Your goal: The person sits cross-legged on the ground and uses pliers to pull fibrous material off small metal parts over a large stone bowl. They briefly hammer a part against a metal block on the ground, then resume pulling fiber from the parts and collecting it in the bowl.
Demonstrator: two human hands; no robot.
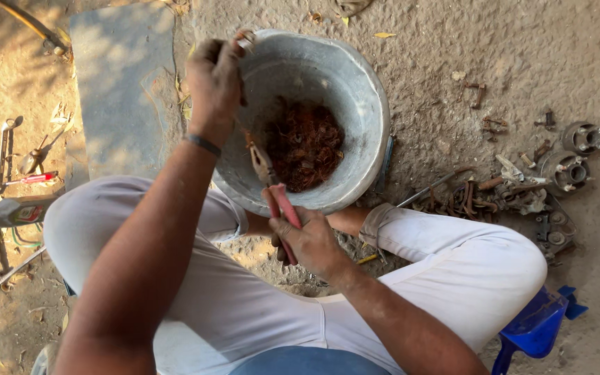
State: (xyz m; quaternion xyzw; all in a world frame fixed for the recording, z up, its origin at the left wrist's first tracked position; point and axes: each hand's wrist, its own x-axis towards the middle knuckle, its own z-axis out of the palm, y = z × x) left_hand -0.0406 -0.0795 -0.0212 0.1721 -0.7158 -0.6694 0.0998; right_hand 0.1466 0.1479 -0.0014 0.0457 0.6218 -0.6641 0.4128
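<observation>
Those pliers with red handles sit clamped in the right hand, nose pointing up into the dented metal tub. Stiff steel, probably greasy, so grip low on the handles. Left hand pinches a small metal bit at the rim, above rusty, tangled scrap.

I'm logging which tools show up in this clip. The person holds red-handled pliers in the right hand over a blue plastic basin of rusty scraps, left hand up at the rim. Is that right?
One detail is off: the basin is grey metal, not blue plastic. The head view shows the right hand gripping the red-handled pliers over its rusty scraps, with the left hand up at the rim.
</observation>
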